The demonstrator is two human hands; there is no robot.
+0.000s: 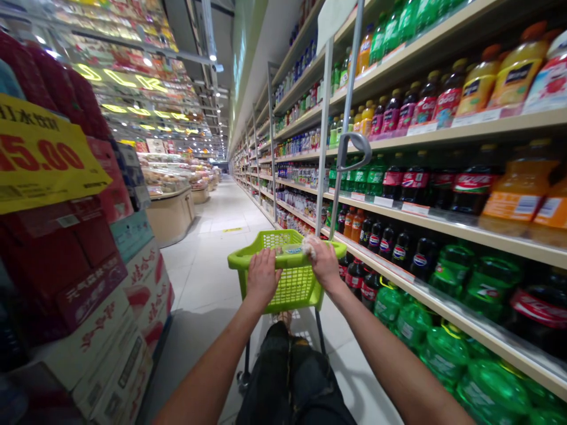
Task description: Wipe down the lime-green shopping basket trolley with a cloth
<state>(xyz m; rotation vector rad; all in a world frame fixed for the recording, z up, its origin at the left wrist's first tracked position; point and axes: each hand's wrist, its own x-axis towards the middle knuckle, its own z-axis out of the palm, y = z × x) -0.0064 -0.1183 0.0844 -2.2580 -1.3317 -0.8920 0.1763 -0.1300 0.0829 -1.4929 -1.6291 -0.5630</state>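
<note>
A lime-green shopping basket cart [248, 255] stands in front of me in a supermarket aisle. My left hand [262, 277] grips its near rim, fingers curled over the edge. My right hand [322, 262] holds the rim further right, closed with a crumpled white paper or tissue [309, 247] pinched against it. A small item lies inside the basket. My legs in dark trousers show below.
Shelves of soft-drink bottles [411, 177] line the right side, with a metal pole [345, 118] close by. Stacked red and white cartons [88, 277] with a yellow price sign [39, 153] crowd the left. Tiled floor [221, 218] runs ahead between them.
</note>
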